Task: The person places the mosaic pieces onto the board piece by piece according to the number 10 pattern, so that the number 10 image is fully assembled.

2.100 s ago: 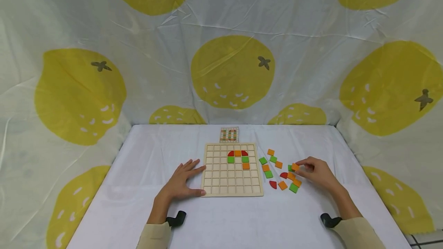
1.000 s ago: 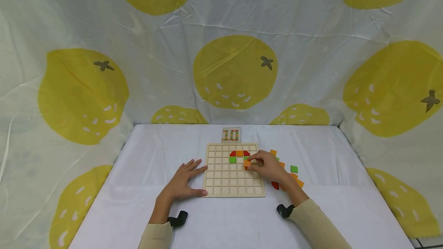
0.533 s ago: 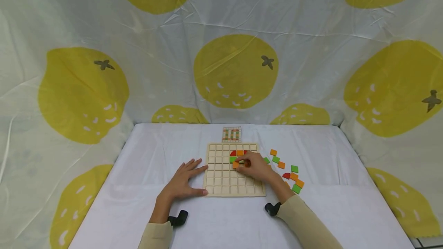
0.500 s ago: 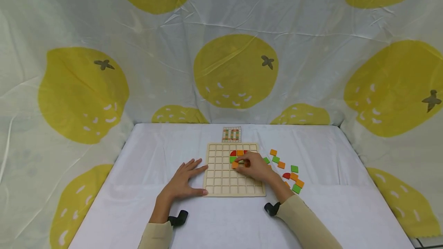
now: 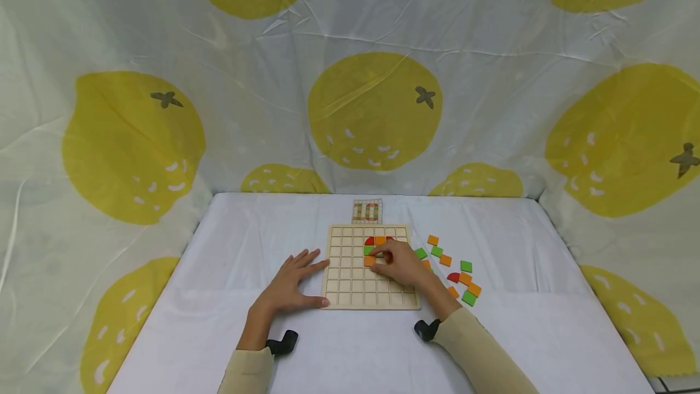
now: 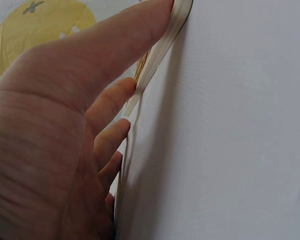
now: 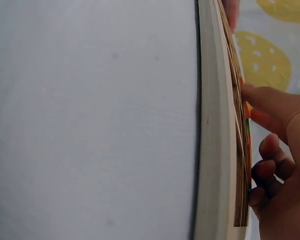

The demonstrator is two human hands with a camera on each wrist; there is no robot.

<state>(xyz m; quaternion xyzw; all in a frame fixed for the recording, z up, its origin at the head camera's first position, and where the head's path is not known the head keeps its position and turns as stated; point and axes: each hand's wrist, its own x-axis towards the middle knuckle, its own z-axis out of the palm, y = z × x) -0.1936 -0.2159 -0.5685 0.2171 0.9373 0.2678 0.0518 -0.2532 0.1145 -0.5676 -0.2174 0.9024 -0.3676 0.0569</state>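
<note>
A wooden grid board (image 5: 344,287) lies on the white cloth. My left hand (image 5: 290,284) has its fingers spread, with thumb and fingertips touching the board's left edge. In the left wrist view, the thumb (image 6: 120,45) meets the board's rim (image 6: 162,45). My right hand (image 5: 401,263) pinches an orange square tile (image 5: 369,261) between thumb and index finger at a grid cell, just below a green tile (image 5: 369,250). A red quarter-round tile (image 5: 370,241) and another orange tile (image 5: 380,241) sit in the row above. My right hand partly hides other placed tiles.
Loose tiles lie right of the board, among them a green square (image 5: 466,266), a red quarter-round (image 5: 453,277) and an orange square (image 5: 433,240). A small pattern card (image 5: 367,211) touches or nearly touches the board's far edge. Lemon-print cloth (image 5: 377,111) stands behind.
My right hand has picked an orange tile from the loose pile, carried it left over the board and brought it down into a cell below the green tile. My left hand has stayed put.
</note>
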